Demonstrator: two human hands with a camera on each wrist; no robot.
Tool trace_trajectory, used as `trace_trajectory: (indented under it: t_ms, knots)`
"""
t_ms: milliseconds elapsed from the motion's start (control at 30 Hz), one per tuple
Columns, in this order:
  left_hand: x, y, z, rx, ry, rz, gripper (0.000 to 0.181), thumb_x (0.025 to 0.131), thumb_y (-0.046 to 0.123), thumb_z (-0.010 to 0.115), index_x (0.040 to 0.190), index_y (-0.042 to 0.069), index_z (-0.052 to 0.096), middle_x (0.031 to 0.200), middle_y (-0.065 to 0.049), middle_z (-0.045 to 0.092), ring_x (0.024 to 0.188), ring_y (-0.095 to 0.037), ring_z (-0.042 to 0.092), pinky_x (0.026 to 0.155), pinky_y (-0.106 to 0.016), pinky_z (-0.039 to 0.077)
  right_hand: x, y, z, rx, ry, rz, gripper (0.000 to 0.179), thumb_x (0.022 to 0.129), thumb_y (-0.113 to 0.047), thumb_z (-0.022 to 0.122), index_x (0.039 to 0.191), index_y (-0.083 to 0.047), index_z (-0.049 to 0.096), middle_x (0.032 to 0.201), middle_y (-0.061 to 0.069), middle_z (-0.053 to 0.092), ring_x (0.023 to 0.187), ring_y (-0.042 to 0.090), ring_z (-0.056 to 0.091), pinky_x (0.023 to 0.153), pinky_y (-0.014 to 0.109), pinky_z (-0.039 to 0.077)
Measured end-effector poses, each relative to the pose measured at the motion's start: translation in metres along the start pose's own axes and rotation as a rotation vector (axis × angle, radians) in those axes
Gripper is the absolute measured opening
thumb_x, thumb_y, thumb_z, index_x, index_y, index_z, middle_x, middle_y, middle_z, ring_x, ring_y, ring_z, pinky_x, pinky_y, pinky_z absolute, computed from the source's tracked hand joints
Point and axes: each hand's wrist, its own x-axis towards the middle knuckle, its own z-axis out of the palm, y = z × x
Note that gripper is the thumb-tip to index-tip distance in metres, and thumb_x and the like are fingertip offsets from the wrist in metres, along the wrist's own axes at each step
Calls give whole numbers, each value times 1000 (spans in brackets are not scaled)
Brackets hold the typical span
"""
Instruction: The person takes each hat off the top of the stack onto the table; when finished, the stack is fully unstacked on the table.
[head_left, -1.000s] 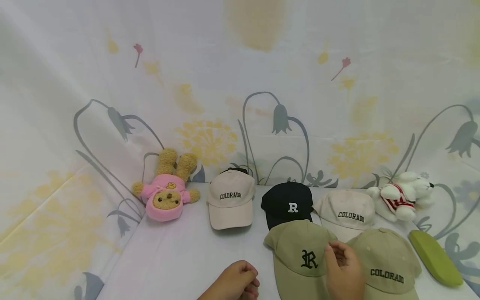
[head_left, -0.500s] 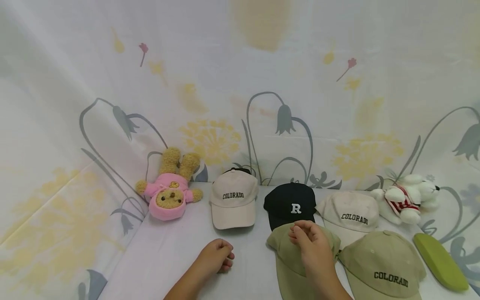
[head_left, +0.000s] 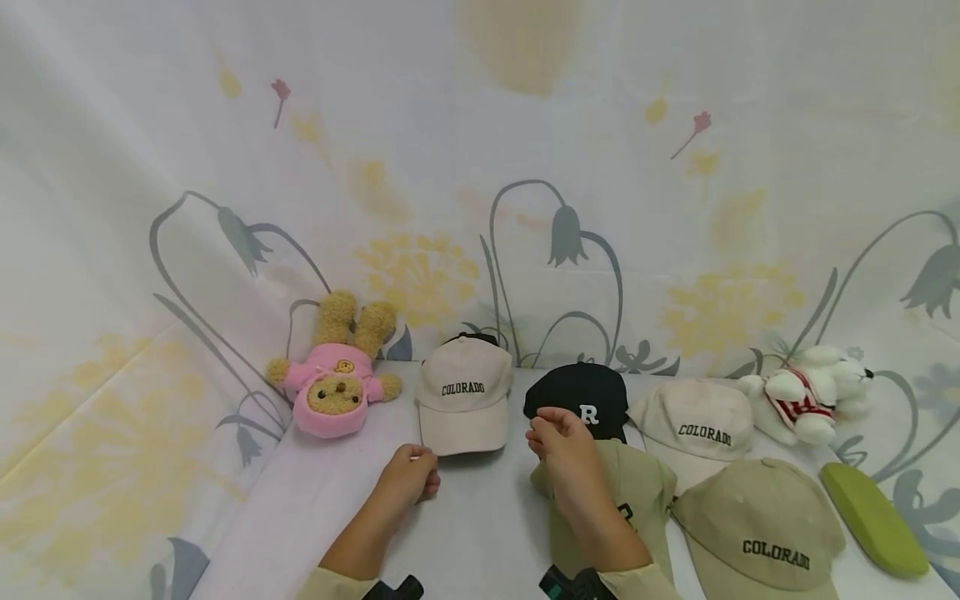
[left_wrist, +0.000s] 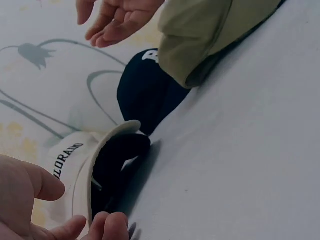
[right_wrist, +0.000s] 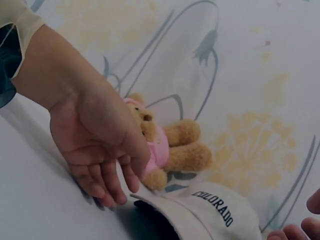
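My left hand (head_left: 407, 479) is at the front left of a cream cap (head_left: 462, 396) lettered COLORADO, fingertips close to its brim. In the right wrist view the left hand (right_wrist: 97, 137) has its fingers loosely bent and holds nothing. My right hand (head_left: 568, 454) hovers over the left part of an olive cap (head_left: 637, 479), overlapping the lower edge of a black cap (head_left: 573, 392) with a white R. Its fingers are relaxed around nothing. The left wrist view shows the cream cap's brim (left_wrist: 112, 137) with its dark underside facing the left hand (left_wrist: 30, 205).
A teddy bear (head_left: 333, 375) in pink lies at the back left. To the right are a second cream cap (head_left: 701, 421), another olive cap (head_left: 765, 525), a white plush dog (head_left: 813, 396) and a green case (head_left: 873, 521). A patterned cloth (head_left: 420, 167) hangs behind.
Both hands have moved forward and left: the left hand from the front toward the cream cap's brim, the right hand from the olive caps toward the black cap. The caps stay put.
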Motion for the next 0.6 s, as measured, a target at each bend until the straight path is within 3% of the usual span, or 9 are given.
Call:
trace_trajectory:
  t_ms: [133, 333, 600]
  knots:
    - [7, 0, 1, -42, 6, -18, 39, 104, 16, 54, 135, -6, 46, 100, -15, 65, 78, -15, 67, 65, -25, 60, 15, 7, 14, -16, 16, -7, 28, 104, -11, 60, 129, 3, 60, 114, 15, 62, 94, 19, 64, 83, 23, 58]
    - [14, 0, 2, -94, -13, -37, 47, 108, 20, 51, 144, -5, 36, 111, -21, 63, 83, -17, 70, 71, -29, 62, 39, 10, 29, -125, 102, -56, 23, 105, -17, 60, 124, -6, 64, 109, 12, 65, 95, 20, 66, 85, 28, 57]
    - [21, -2, 2, -108, -18, -51, 58, 109, 20, 53, 154, -3, 25, 115, -24, 61, 82, -16, 71, 72, -28, 62, 71, 17, 42, -238, 113, -71, 32, 102, -17, 59, 132, -4, 65, 103, 9, 67, 92, 22, 63, 73, 29, 49]
